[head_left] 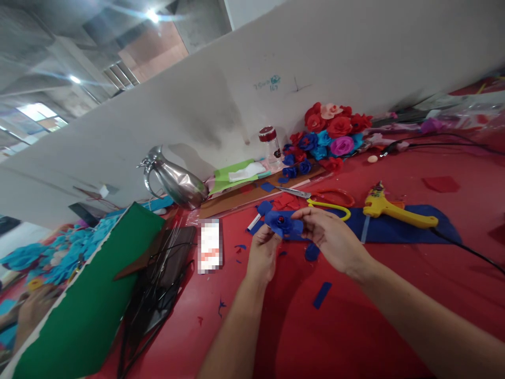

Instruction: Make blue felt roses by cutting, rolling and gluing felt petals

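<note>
A blue handmade flower (281, 221) with a small red centre is held up in the middle of the view. My left hand (263, 250) is closed around its base from below. From the right, my right hand (327, 234) pinches the edge of an outer blue petal (295, 228) between thumb and fingers. Behind the hands lie scissors (329, 205) with red and yellow handles. A yellow glue gun (400, 210) rests on a strip of dark blue material (445, 231), to the right of my right hand. Blue cut pieces (322, 295) are scattered close by.
Finished flowers (335, 131) are heaped at the back beside a lidded glass jar (270, 147). A steel jug (173, 179) stands at back left. A green board (87, 300) edges the left side; beyond it another person's hand (37, 310) shows. The glue gun's cord (469, 250) runs right.
</note>
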